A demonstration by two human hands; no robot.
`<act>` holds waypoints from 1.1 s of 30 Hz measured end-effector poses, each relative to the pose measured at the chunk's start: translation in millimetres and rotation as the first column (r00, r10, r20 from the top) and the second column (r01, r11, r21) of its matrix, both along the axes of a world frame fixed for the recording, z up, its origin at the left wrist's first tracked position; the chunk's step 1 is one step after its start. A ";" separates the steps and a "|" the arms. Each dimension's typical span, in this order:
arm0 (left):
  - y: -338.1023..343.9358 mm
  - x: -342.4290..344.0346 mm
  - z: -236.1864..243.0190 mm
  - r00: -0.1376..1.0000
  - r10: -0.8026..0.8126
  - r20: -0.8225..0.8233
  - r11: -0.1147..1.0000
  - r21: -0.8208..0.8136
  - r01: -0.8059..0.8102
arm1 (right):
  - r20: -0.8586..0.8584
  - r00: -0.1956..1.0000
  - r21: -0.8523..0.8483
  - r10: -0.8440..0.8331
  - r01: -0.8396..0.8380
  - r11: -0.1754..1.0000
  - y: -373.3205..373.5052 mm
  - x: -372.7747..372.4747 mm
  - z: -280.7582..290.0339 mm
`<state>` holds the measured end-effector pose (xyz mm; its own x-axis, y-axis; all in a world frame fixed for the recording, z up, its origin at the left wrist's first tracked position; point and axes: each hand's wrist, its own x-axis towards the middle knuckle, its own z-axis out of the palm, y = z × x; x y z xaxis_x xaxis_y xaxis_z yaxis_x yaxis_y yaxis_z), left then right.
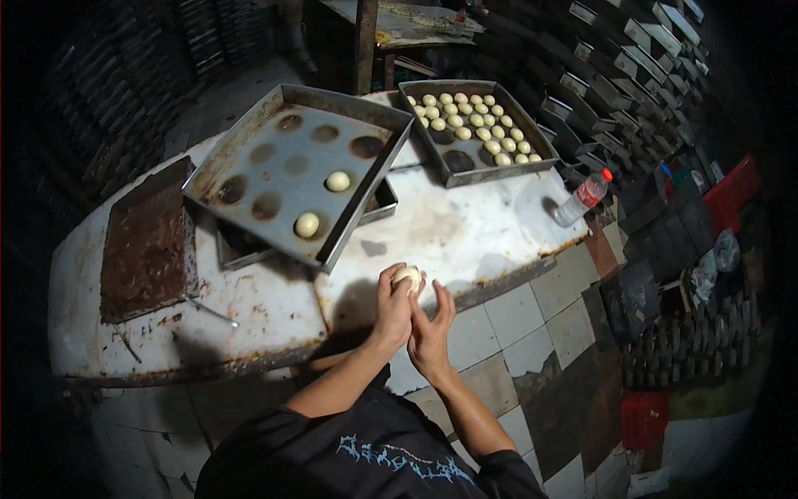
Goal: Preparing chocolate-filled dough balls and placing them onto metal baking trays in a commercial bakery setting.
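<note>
Near the front edge of the worktable, my left hand (392, 303) grips a pale dough ball (407, 275). My right hand (432, 328) is just to its right, fingers curved and apart, its thumb at the ball's lower side. A large metal tray (380, 129) beyond them bears two dough balls (307, 224) (337, 181) and dark round stains. It rests on a second metal tray (376, 208). A further tray (464, 179) at the back right contains several dough balls (463, 133).
A brown-coated sheet (145, 241) lies left on the white worktable (445, 224), with thin metal tools (212, 313) below it. A plastic bottle (582, 198) stands at the right edge. Stacked tins (607, 58) line the back; red crates (644, 420) are on the tiled floor.
</note>
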<state>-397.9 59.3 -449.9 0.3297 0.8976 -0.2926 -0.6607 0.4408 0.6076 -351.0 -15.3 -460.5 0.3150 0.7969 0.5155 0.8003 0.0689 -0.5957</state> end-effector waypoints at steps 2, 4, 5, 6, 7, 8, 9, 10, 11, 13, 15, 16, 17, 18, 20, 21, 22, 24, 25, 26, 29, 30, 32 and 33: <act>37.8 37.2 -51.6 0.783 0.371 -0.499 0.741 0.668 0.075 | 0.048 0.999 -0.073 -0.015 0.019 0.997 19.9 36.4 -33.5; 71.5 42.8 -89.8 0.258 0.575 -0.776 0.398 0.541 0.740 | -0.076 0.972 -0.087 -0.222 0.216 0.973 56.9 74.1 -44.0; 74.2 49.1 -80.1 0.239 0.463 -0.853 0.419 0.448 0.790 | -0.163 0.960 -0.113 -0.226 0.209 0.971 76.6 99.0 -54.3; 74.6 50.5 -62.7 0.203 0.349 -0.915 0.435 0.350 0.829 | -0.251 0.944 -0.137 -0.216 0.186 0.973 95.7 120.8 -62.9; 76.2 49.4 -60.1 0.315 0.144 -0.938 0.478 0.344 0.808 | -0.314 0.931 -0.175 -0.185 0.135 0.975 112.2 125.3 -64.8; 75.4 35.6 -58.6 0.502 0.240 -0.831 0.458 0.553 0.696 | -0.435 0.900 -0.186 0.011 -0.101 0.977 124.8 112.2 -61.9; 79.3 24.3 -59.8 0.762 0.195 -0.617 0.443 0.749 0.493 | -0.337 0.940 -0.246 0.054 -0.143 0.959 119.6 90.8 -66.0; 77.8 5.7 -45.4 0.808 0.173 -0.563 0.515 0.751 0.413 | -0.207 0.931 -0.278 0.299 -0.349 0.895 113.1 78.8 -54.2; 70.5 -12.3 -49.0 0.845 0.080 -0.529 0.653 0.668 0.357 | -0.089 0.879 -0.335 0.469 -0.469 0.817 101.6 78.5 -58.9; 60.8 -30.8 -40.8 0.873 0.077 -0.482 0.714 0.638 0.289 | 0.213 0.845 -0.242 0.490 -0.440 0.865 82.8 111.0 -53.0; 57.1 -21.3 -35.0 0.854 0.056 -0.518 0.777 0.560 0.288 | 0.299 0.864 -0.310 0.406 -0.315 0.897 100.0 151.3 -57.9; 60.0 -11.7 -33.6 0.843 0.031 -0.538 0.780 0.540 0.316 | 0.340 0.897 -0.320 0.284 -0.173 0.931 120.2 165.0 -58.7; 62.3 7.0 -25.8 0.861 0.057 -0.505 0.776 0.565 0.280 | 0.183 0.972 -0.183 0.150 -0.116 0.976 146.2 156.6 -55.5; 72.4 30.2 -13.1 0.876 0.096 -0.472 0.771 0.592 0.235 | 0.053 0.971 -0.268 0.234 -0.212 0.940 157.0 146.2 -56.1; 102.3 82.5 7.4 0.883 0.021 -0.469 0.775 0.566 0.282 | -0.450 0.835 -0.284 0.318 -0.471 0.835 140.8 133.1 -54.2; 128.8 113.1 19.4 0.811 0.180 -0.556 0.605 0.713 0.355 | -0.146 0.883 -0.265 0.447 -0.470 0.842 119.4 139.7 -58.0; 154.7 144.7 23.9 0.799 0.199 -0.567 0.550 0.740 0.388 | 0.167 0.827 -0.243 0.537 -0.494 0.835 100.7 151.1 -61.7; 203.2 216.0 20.6 0.784 0.185 -0.593 0.468 0.754 0.460 | 0.236 0.790 -0.301 0.566 -0.494 0.816 88.3 182.1 -49.2; 226.2 249.8 23.8 0.694 0.188 -0.695 0.423 0.695 0.581 | 0.219 0.817 -0.403 0.533 -0.422 0.812 91.8 192.6 -44.6; 243.2 278.3 24.1 0.587 0.201 -0.784 0.387 0.614 0.688 | 0.206 0.837 -0.501 0.506 -0.354 0.789 93.2 197.7 -39.8; 271.2 371.3 -0.1 0.228 0.214 -0.950 0.426 0.301 0.853 | 0.218 0.759 -0.569 0.614 -0.412 0.711 92.8 185.9 -40.1; 270.0 389.9 -4.2 0.096 0.198 -0.975 0.459 0.179 0.870 | 0.261 0.695 -0.635 0.669 -0.398 0.662 87.1 191.2 -50.0; 281.2 416.3 -32.7 -0.107 0.345 -0.932 0.466 0.071 0.882 | 0.045 0.673 -0.690 0.738 -0.514 0.510 87.8 212.3 -52.5; 286.6 421.5 -50.3 -0.040 0.311 -0.950 0.513 0.132 0.848 | -0.184 0.592 -0.621 0.785 -0.689 0.373 95.5 226.1 -18.8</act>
<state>23.6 345.9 -500.2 0.5939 0.7968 -0.1112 0.7210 -0.4658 0.5131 -125.0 80.2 -479.3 -0.5784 0.7998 -0.1605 0.6754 0.3591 -0.6441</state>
